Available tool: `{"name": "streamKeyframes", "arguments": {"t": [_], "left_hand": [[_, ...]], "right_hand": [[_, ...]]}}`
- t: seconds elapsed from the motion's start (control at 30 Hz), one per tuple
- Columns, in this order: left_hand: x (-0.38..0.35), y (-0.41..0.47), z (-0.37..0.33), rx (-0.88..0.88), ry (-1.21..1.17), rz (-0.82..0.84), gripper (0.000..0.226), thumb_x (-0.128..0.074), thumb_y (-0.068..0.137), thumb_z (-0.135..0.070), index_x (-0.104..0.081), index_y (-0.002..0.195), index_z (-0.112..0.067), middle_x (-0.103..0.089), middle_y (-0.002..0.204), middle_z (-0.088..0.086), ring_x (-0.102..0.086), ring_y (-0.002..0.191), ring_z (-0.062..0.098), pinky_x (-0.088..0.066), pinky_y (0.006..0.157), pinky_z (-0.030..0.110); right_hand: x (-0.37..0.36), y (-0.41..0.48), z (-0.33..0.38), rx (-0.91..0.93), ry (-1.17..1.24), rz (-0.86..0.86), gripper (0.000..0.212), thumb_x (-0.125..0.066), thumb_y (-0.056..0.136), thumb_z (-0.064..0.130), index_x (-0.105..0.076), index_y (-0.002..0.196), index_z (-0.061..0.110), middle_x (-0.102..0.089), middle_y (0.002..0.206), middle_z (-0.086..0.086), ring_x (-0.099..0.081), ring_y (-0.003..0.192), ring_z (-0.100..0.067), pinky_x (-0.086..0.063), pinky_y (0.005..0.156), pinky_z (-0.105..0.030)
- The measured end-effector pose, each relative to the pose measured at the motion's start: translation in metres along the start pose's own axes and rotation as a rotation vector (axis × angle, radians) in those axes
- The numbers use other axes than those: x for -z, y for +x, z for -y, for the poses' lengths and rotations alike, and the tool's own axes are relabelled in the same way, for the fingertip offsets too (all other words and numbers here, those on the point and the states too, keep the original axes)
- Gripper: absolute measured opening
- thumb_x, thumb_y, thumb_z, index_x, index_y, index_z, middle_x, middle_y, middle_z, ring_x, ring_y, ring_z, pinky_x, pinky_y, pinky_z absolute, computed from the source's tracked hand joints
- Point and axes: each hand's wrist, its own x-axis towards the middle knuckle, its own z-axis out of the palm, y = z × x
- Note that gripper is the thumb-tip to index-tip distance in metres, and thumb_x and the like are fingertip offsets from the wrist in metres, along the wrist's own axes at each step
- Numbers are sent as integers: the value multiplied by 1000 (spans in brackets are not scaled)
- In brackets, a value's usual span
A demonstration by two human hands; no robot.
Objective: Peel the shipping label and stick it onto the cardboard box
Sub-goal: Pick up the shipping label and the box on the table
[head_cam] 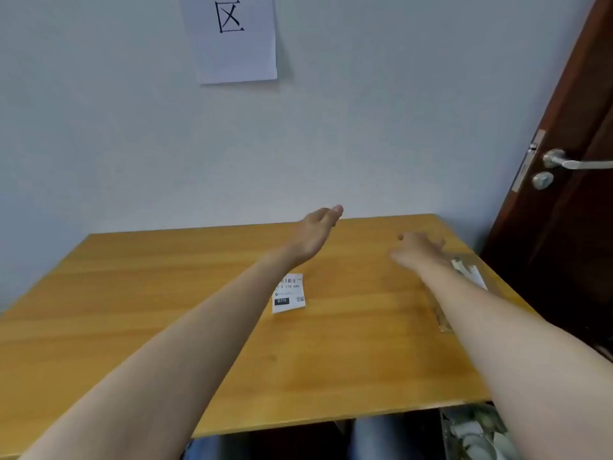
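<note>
A white shipping label [288,293] with barcode and black "070" block lies flat on the wooden table [166,310], just right of my left forearm. My left hand [315,235] is stretched out above the table's far edge, fingers straight and holding nothing. My right hand [418,251] is blurred, fingers spread, low over the far right of the table. A flat brown cardboard box [443,318] lies under my right forearm, mostly hidden by it. On the box, beside my wrist, a white paper piece [468,274] shows.
A dark wooden door [570,244] with a metal handle [564,162] stands close to the table's right side. A paper sheet [232,38] hangs on the wall behind. Under the front right corner sits a bin of white scraps [477,434].
</note>
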Motion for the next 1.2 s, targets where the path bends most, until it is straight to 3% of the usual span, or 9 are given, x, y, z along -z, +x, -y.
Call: {"name": "streamKeyframes", "arguments": {"t": [0.1, 0.2, 0.4, 0.63, 0.8, 0.9, 1.0, 1.1, 1.2], "left_hand": [[-14, 7, 5, 20, 103, 70, 96, -23, 79, -90, -53, 149, -31, -54, 153, -1, -46, 143, 23, -31, 119, 50], [-28, 15, 8, 40, 89, 99, 92, -23, 82, -89, -52, 149, -35, -53, 155, -4, -44, 144, 22, -31, 119, 46], [-48, 29, 9, -22, 36, 133, 60, -26, 109, -57, -58, 146, -22, -61, 144, 3, -51, 129, 17, -31, 97, 30], [-43, 35, 29, 4, 18, 108, 63, -25, 107, -61, -61, 141, -22, -65, 137, 5, -55, 129, 20, -40, 108, 39], [-33, 30, 32, 19, 25, 99, 63, -22, 108, -60, -59, 142, -23, -64, 137, 5, -53, 118, 19, -38, 95, 37], [-29, 31, 36, 15, 13, 84, 63, -23, 108, -61, -60, 141, -23, -65, 136, 5, -55, 122, 19, -41, 104, 40], [-25, 32, 41, 18, -2, 67, 62, -25, 107, -61, -62, 139, -22, -65, 133, 5, -56, 124, 18, -41, 111, 41], [-21, 31, 43, 36, 41, 58, 61, -26, 109, -57, -60, 142, -19, -63, 135, 6, -54, 122, 18, -37, 100, 35], [-11, 31, 56, 90, 117, 22, 54, -37, 109, -49, -58, 142, -12, -61, 142, 8, -54, 131, 25, -38, 97, 34]], "right_hand": [[-7, 1, -28, -186, -83, 30, 70, -54, 96, 40, -33, 160, 23, -21, 167, -14, -16, 150, -54, -33, 115, -66], [-16, 1, -47, -295, -132, 67, 75, -54, 100, 44, -21, 165, 25, -6, 172, -14, -4, 153, -57, -17, 116, -77], [-23, 13, -62, -298, -144, 81, 69, -52, 97, 42, -22, 160, 41, 0, 172, -6, 6, 151, -63, -9, 107, -90], [-33, 31, -42, -243, -151, 174, 84, -49, 89, 49, -19, 165, 31, 11, 175, -2, 2, 151, -65, -19, 108, -88], [-39, 17, 6, -208, -203, 233, 75, -52, 97, 51, -28, 164, 28, 13, 174, -3, 11, 146, -71, -12, 105, -92], [-39, 7, 34, -203, -225, 252, 72, -53, 99, 47, -29, 164, 27, 15, 175, -4, 10, 146, -72, -15, 103, -92], [-47, 1, 63, -130, -219, 264, 73, -52, 99, 50, -29, 164, 26, 8, 176, -5, 2, 149, -68, -20, 106, -89], [-53, 2, 86, -45, -164, 271, 78, -52, 92, 61, -38, 160, 25, -26, 170, -7, -14, 155, -50, -29, 114, -69], [-51, 6, 91, 42, -46, 221, 59, -51, 96, 55, -53, 150, 31, -51, 153, -6, -20, 154, -40, -30, 111, -53]]}}
